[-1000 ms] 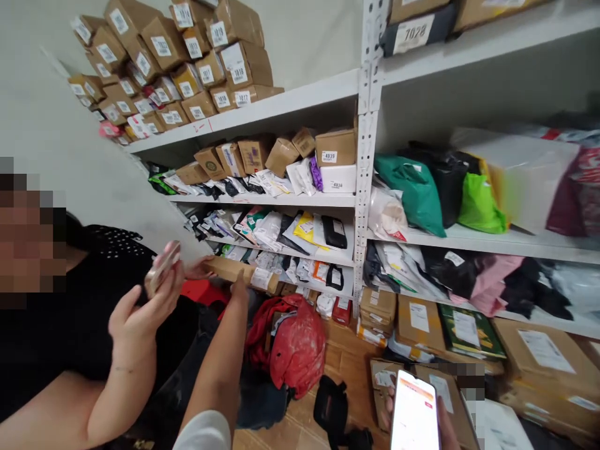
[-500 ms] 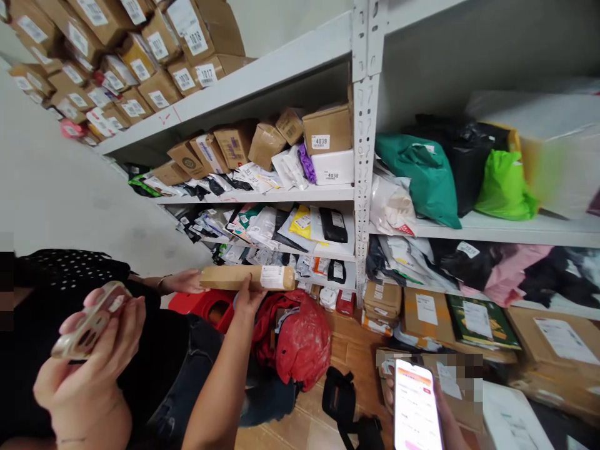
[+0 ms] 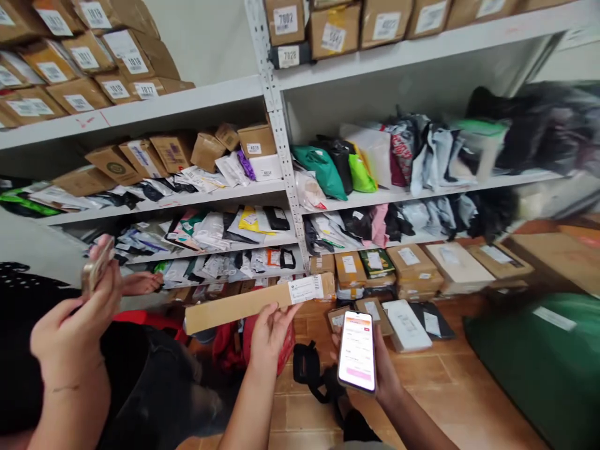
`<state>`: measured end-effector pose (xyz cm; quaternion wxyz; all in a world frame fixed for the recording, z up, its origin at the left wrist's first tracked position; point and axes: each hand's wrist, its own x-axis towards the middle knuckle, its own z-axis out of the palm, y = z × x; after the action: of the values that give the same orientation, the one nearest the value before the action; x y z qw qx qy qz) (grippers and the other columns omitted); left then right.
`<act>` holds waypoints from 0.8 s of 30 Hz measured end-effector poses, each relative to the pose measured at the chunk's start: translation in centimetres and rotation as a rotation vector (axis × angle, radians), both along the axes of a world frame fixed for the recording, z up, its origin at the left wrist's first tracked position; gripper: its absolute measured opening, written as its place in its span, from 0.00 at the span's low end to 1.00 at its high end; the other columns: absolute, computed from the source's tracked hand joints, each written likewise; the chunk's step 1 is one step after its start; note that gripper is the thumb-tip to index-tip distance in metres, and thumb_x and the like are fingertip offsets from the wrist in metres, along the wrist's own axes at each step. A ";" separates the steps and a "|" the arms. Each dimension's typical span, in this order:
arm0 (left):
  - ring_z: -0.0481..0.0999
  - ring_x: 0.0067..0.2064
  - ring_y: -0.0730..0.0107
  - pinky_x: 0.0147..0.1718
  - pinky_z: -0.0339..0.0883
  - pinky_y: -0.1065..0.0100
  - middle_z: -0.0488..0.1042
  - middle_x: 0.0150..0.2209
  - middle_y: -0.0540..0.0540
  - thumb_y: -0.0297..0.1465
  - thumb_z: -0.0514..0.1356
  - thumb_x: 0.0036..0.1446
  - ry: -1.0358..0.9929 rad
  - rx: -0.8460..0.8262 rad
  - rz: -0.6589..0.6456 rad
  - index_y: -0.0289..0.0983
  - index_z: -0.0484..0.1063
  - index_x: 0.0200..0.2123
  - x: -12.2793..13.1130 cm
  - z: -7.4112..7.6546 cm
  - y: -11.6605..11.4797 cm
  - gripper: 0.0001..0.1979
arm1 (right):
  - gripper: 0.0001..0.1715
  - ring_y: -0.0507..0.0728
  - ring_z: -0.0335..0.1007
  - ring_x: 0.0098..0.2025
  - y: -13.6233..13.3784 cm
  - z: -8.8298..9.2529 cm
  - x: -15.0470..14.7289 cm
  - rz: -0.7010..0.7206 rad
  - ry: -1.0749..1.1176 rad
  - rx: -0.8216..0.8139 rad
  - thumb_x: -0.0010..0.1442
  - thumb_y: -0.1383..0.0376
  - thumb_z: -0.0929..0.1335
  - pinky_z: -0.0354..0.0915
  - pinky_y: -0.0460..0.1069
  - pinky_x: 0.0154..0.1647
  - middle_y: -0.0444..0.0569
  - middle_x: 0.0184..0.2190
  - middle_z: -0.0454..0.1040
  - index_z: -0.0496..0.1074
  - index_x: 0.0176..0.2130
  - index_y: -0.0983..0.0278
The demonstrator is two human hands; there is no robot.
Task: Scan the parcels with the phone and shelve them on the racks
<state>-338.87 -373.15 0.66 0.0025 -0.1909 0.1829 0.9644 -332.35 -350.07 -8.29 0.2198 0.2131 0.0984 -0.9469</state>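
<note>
My left hand (image 3: 270, 331) holds a long, narrow cardboard box (image 3: 237, 304) from below, thumb and fingers against its side near the labelled end. The box is tilted slightly, its right end higher, with a white barcode label on that end. In my right hand (image 3: 385, 369) is a smartphone (image 3: 357, 351) with its lit screen facing me; the fingers behind it are mostly hidden. The screen text is too small to read. At left, another person's hand (image 3: 70, 331) grips a phone (image 3: 96, 269). That person's other hand (image 3: 141, 283) is beside the shelves, apart from the box.
White metal shelves (image 3: 140, 134) hold many boxes and plastic mailers. Labelled cartons (image 3: 417, 269) line the floor below. A red bag (image 3: 253, 340) and a black strapped bag (image 3: 307, 362) lie on the wooden floor. A large green sack (image 3: 529, 356) stands at right.
My view has turned right. The other person's hand has let go of the cardboard box, which has moved away from that person in my left hand. The phone stays in my right hand.
</note>
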 end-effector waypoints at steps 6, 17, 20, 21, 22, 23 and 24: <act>0.75 0.55 0.51 0.60 0.52 0.31 0.78 0.49 0.38 0.15 0.50 0.58 0.015 -0.013 -0.052 0.36 0.70 0.55 13.3 3.6 3.2 0.25 | 0.28 0.67 0.81 0.38 4.0 -1.1 14.7 -0.066 -0.082 0.058 0.65 0.45 0.64 0.71 0.66 0.49 0.57 0.37 0.83 0.78 0.41 0.65; 0.66 0.63 0.48 0.60 0.46 0.30 0.76 0.54 0.40 0.18 0.52 0.57 0.132 -0.057 -0.167 0.41 0.69 0.58 26.7 7.0 9.4 0.27 | 0.26 0.62 0.79 0.30 9.8 3.5 29.2 -0.213 0.001 0.329 0.49 0.46 0.76 0.73 0.55 0.36 0.51 0.30 0.82 0.78 0.36 0.65; 0.62 0.65 0.46 0.59 0.45 0.28 0.75 0.55 0.40 0.20 0.55 0.56 0.161 -0.122 -0.175 0.41 0.70 0.56 28.8 6.0 10.9 0.25 | 0.25 0.58 0.77 0.31 12.0 4.1 30.5 -0.286 0.001 0.408 0.47 0.48 0.77 0.71 0.51 0.34 0.46 0.29 0.81 0.77 0.38 0.63; 0.60 0.66 0.45 0.59 0.46 0.28 0.75 0.56 0.40 0.23 0.58 0.55 0.162 -0.143 -0.175 0.40 0.70 0.56 29.3 5.3 11.4 0.24 | 0.24 0.58 0.77 0.31 12.9 3.9 30.9 -0.301 -0.019 0.423 0.47 0.49 0.77 0.70 0.50 0.35 0.46 0.29 0.81 0.77 0.38 0.62; 0.58 0.67 0.43 0.59 0.46 0.28 0.74 0.56 0.40 0.26 0.61 0.55 0.163 -0.163 -0.174 0.40 0.71 0.55 29.9 4.4 11.8 0.23 | 0.23 0.58 0.77 0.31 14.0 3.6 31.2 -0.304 -0.047 0.440 0.47 0.50 0.77 0.70 0.50 0.34 0.46 0.29 0.81 0.76 0.37 0.63; 0.56 0.68 0.42 0.58 0.47 0.28 0.74 0.56 0.40 0.30 0.64 0.52 0.165 -0.184 -0.174 0.40 0.71 0.54 30.4 3.5 12.3 0.24 | 0.23 0.58 0.76 0.30 15.2 3.2 31.5 -0.299 -0.082 0.457 0.48 0.50 0.77 0.70 0.51 0.34 0.47 0.28 0.80 0.76 0.36 0.63; 0.53 0.69 0.40 0.58 0.47 0.27 0.74 0.57 0.39 0.33 0.68 0.49 0.170 -0.210 -0.170 0.40 0.71 0.54 30.9 2.4 12.9 0.26 | 0.23 0.59 0.76 0.30 16.5 2.8 31.8 -0.292 -0.119 0.474 0.49 0.49 0.76 0.69 0.51 0.34 0.48 0.27 0.80 0.75 0.35 0.63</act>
<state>-307.95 -360.28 3.10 0.0489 -0.0914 0.2977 0.9490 -300.59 -333.61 -5.52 0.0307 0.3256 0.2721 -0.9050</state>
